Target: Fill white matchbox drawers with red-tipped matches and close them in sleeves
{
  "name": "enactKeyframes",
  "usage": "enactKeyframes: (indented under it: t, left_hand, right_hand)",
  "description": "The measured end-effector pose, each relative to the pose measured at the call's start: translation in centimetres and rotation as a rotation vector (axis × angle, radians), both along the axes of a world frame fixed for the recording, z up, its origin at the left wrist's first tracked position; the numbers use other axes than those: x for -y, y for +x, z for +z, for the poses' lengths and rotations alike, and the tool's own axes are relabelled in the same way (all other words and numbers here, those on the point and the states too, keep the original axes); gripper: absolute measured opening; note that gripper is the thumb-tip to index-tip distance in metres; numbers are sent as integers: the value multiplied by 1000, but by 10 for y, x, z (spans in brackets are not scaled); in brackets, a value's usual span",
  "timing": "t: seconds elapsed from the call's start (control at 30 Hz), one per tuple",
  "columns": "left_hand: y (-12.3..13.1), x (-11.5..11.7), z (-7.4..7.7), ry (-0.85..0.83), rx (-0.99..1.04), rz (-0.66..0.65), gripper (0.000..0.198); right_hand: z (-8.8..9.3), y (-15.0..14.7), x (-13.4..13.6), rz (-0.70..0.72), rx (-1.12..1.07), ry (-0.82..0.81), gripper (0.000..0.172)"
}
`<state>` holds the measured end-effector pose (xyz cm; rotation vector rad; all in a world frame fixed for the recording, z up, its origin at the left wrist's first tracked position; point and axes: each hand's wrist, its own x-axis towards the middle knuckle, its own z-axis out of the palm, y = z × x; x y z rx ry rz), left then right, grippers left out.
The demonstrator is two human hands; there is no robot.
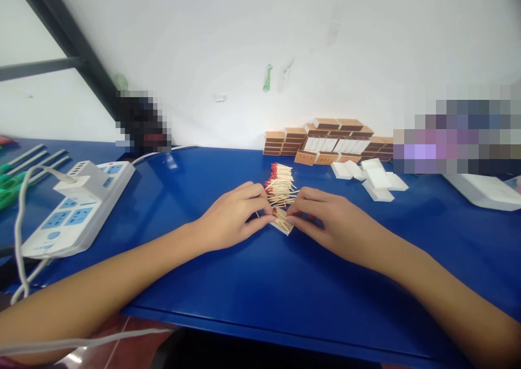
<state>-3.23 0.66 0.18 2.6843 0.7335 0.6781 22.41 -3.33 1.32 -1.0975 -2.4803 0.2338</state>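
Observation:
A small white matchbox tray [287,230] with matches [280,220] lying in it rests on the blue table between my hands. My left hand [240,214] is closed, its thumb and fingers at the tray's left side. A thin pale stick shows between those fingers, too small to name surely. From the other side, my right hand [329,217] pinches at the tray's right edge, with its fingertips partly hidden. Just beyond the tray lies a loose pile of red-headed matches [281,182], which the fingers of both hands nearly touch.
Stacked matchboxes [337,135] stand along the wall. White empty trays [376,176] lie in a heap at right, near a larger white container [480,190]. At left are a white power strip [93,211] with a cable and green-handled tools [14,184]. The blue table's front edge [260,333] is close.

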Motion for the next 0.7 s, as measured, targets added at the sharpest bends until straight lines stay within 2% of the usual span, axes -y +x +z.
enactKeyframes:
  t: [0.13,0.23,0.4,0.7]
  left_hand:
    - [0,2,1,0,-17,-2,16]
    - [1,3,1,1,-20,-1,17]
    - [2,4,2,4,-1,3,15]
    - [1,4,5,1,12,-61,18]
  right_hand:
    - [3,7,-2,-18,-17,7,20]
    - [5,9,-2,-41,9,-63,20]
    - [7,4,2,-67,61,-161,32]
    - [2,0,3,-35,52,-147,17]
